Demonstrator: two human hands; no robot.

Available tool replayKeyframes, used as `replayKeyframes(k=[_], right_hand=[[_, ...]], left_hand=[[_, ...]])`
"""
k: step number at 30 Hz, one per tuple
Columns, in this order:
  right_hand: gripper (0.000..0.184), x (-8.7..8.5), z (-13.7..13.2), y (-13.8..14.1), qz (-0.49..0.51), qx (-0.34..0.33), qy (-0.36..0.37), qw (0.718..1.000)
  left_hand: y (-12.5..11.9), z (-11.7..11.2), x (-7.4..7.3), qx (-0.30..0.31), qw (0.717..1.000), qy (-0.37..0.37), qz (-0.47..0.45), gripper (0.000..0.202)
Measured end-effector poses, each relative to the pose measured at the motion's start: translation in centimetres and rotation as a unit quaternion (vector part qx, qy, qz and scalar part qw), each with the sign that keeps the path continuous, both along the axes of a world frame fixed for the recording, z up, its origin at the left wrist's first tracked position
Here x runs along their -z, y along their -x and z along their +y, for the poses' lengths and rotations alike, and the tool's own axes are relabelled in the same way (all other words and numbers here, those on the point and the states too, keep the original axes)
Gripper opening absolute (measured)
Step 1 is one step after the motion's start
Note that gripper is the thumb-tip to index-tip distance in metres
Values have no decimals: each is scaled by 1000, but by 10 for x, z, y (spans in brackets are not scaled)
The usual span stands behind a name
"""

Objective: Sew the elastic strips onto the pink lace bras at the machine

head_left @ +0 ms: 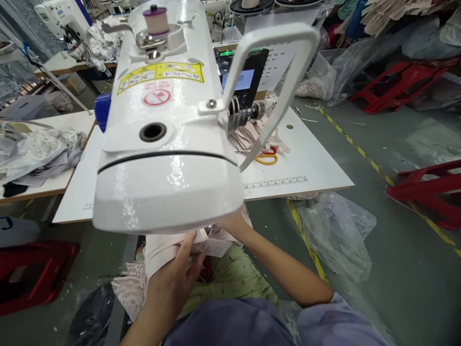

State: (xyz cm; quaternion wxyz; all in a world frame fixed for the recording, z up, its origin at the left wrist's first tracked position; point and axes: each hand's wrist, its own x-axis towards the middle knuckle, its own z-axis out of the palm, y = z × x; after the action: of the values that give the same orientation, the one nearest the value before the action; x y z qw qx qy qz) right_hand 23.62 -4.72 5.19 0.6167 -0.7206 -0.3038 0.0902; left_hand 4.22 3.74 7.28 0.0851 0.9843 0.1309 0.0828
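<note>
A white sewing machine head [162,139] fills the middle of the view and hides the needle area. Below its front end my left hand [176,276] lies on pale pink fabric [162,250], fingers stretched forward over it. My right forearm reaches in from the lower right; my right hand [230,222] goes under the machine head, and its fingers are hidden. Lace-trimmed cloth [129,288] hangs over my lap.
A white sewing table [309,163] carries orange-handled scissors [266,157], pink fabric pieces [248,137] and a printed ruler [275,182] along its edge. A control panel [245,79] stands behind. Heaped cloth [39,154] lies left. Red stools [428,192] and plastic bags [338,230] sit on the floor.
</note>
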Motion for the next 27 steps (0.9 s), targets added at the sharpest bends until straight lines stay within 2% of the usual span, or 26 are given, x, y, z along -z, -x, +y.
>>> replayKeyframes(k=[3,6,17,27], right_hand=[[12,8,-8,2,42,29,-42,998],[12,13,-17,4,60,30,-37,997],[16,20,-31,12,126,-14,-63,990],[17,11,-37,27,161,-44,-54,984]], left_hand=[[0,-3,-5,0,1000,1,16,60],[-1,-5,-8,-21,999,8,30,57],[-7,-8,-8,5,1000,8,5,60],[-12,-12,-10,22,999,5,23,61]])
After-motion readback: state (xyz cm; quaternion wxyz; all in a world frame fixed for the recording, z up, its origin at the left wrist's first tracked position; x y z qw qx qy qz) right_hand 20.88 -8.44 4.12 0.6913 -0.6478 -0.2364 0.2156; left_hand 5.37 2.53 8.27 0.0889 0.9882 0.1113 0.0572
